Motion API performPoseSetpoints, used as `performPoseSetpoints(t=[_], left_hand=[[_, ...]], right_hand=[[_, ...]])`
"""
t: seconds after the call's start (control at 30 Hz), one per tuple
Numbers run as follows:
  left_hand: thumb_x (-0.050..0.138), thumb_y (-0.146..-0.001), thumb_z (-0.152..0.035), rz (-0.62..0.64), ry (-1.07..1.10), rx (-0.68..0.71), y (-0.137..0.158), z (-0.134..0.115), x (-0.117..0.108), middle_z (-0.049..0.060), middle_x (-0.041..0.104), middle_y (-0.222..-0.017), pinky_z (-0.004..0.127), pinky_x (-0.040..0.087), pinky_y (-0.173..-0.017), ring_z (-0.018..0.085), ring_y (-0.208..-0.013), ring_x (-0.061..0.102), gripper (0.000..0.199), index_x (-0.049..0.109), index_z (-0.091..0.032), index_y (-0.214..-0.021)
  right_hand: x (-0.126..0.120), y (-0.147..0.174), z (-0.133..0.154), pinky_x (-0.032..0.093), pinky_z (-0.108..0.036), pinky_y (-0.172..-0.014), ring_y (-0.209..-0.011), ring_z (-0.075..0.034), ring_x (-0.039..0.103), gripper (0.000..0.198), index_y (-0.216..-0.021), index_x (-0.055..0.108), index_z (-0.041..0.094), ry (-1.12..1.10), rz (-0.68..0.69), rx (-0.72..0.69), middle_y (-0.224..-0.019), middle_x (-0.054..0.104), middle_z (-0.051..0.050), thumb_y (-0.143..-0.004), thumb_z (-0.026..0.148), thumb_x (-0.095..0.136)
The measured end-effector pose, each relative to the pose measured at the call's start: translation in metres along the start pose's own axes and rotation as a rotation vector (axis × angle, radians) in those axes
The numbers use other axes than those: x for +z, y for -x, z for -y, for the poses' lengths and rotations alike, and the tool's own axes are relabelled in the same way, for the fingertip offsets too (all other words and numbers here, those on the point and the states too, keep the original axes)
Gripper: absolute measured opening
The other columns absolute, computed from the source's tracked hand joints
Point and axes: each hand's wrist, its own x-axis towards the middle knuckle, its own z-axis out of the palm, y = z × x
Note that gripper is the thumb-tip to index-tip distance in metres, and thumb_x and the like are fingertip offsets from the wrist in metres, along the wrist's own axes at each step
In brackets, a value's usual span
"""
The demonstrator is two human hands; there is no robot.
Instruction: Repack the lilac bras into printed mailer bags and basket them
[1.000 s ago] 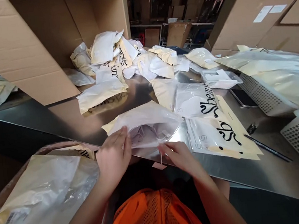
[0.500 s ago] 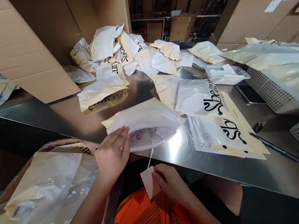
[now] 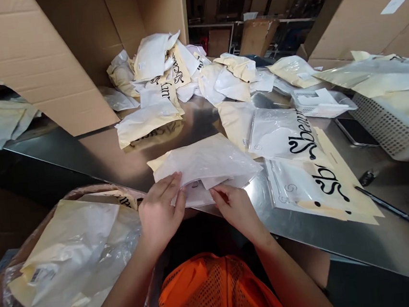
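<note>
A white and cream plastic bag (image 3: 205, 157) lies at the table's front edge, its mouth facing me and gaping. My left hand (image 3: 162, 209) pinches the left side of that mouth, thumb below and fingers on top. Between the thumb and fingers of my right hand (image 3: 236, 209) is a white hang tag (image 3: 214, 180), partly inside the bag's opening. The bag's inner contents are mostly hidden. Just right of it lie flat printed bags (image 3: 275, 134) with black lettering.
Many filled bags (image 3: 162, 92) are heaped at the back beside an open carton (image 3: 48, 77). At right are a phone (image 3: 356, 131), a pen (image 3: 394, 208) and a perforated white basket (image 3: 394, 130). A lined container with more bags (image 3: 69, 248) stands at lower left.
My right hand has risen from below the table edge to the bag's mouth, bringing the hang tag partly into it. My left hand keeps its hold on the bag.
</note>
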Motion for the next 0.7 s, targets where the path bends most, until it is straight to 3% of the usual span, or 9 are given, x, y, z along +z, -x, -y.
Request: performPoseSetpoints(t=[0.1, 0.2, 0.3, 0.37, 0.43, 0.53, 0.7], left_hand=[[0.060, -0.087, -0.030, 0.044, 0.134, -0.074, 0.018, 0.008, -0.006, 0.007, 0.069, -0.116, 0.038, 0.047, -0.097, 0.024, -0.109, 0.062, 0.030, 0.065, -0.021, -0.115], [0.057, -0.086, -0.044, 0.078, 0.322, -0.482, 0.040, 0.024, -0.006, 0.005, 0.067, -0.085, 0.032, 0.050, -0.072, 0.020, -0.079, 0.062, 0.026, 0.066, -0.019, -0.088], [0.054, -0.080, -0.063, 0.315, 0.694, -0.946, 0.056, 0.036, 0.002, 0.001, 0.056, -0.061, 0.025, 0.037, -0.048, 0.015, -0.055, 0.053, 0.048, 0.059, -0.018, -0.068], [0.060, -0.071, -0.069, 0.423, 0.916, -1.121, 0.059, 0.037, 0.007, 0.000, 0.054, -0.056, 0.022, 0.031, -0.043, 0.013, -0.049, 0.049, 0.053, 0.058, -0.017, -0.065], [0.068, -0.064, -0.067, 0.420, 0.999, -1.176, 0.059, 0.034, 0.010, -0.002, 0.051, -0.052, 0.020, 0.028, -0.043, 0.010, -0.047, 0.045, 0.052, 0.056, -0.017, -0.064], [0.072, -0.064, -0.061, 0.428, 1.018, -1.130, 0.059, 0.026, 0.010, -0.004, 0.049, -0.051, 0.019, 0.030, -0.046, 0.008, -0.047, 0.042, 0.047, 0.054, -0.017, -0.062], [0.070, -0.071, -0.055, 0.489, 0.988, -1.051, 0.072, 0.025, 0.006, -0.002, 0.048, -0.051, 0.021, 0.032, -0.046, 0.010, -0.049, 0.040, 0.042, 0.053, -0.018, -0.059]], right_hand=[[0.003, 0.020, -0.002, 0.043, -0.025, -0.057, -0.059, -0.016, 0.059, 0.034, -0.078, 0.066, 0.020, -0.130, 0.052, 0.125, -0.067, 0.064, -0.002, -0.092, 0.045, 0.049], [0.014, 0.036, -0.011, 0.041, -0.023, -0.049, -0.051, -0.012, 0.057, 0.040, -0.076, 0.064, 0.018, -0.369, 0.191, 0.312, -0.065, 0.062, -0.001, -0.089, 0.053, 0.051], [0.033, 0.045, -0.012, 0.038, -0.020, -0.044, -0.045, -0.010, 0.054, 0.051, -0.073, 0.061, 0.016, -0.597, 0.336, 0.414, -0.059, 0.058, 0.000, -0.088, 0.062, 0.047], [0.046, 0.045, -0.005, 0.037, -0.019, -0.043, -0.043, -0.009, 0.052, 0.057, -0.073, 0.060, 0.015, -0.706, 0.422, 0.431, -0.056, 0.056, 0.000, -0.086, 0.068, 0.046], [0.057, 0.043, 0.006, 0.036, -0.019, -0.041, -0.041, -0.009, 0.051, 0.061, -0.073, 0.059, 0.014, -0.785, 0.480, 0.425, -0.056, 0.056, 0.000, -0.084, 0.073, 0.046], [0.073, 0.039, 0.027, 0.031, -0.018, -0.038, -0.037, -0.008, 0.049, 0.064, -0.071, 0.056, 0.015, -0.893, 0.515, 0.420, -0.052, 0.054, 0.001, -0.080, 0.078, 0.045], [0.107, 0.038, 0.050, 0.024, -0.020, -0.034, -0.032, -0.005, 0.036, 0.061, -0.053, 0.049, 0.017, -1.070, 0.410, 0.418, -0.043, 0.046, 0.003, -0.073, 0.074, 0.054]])
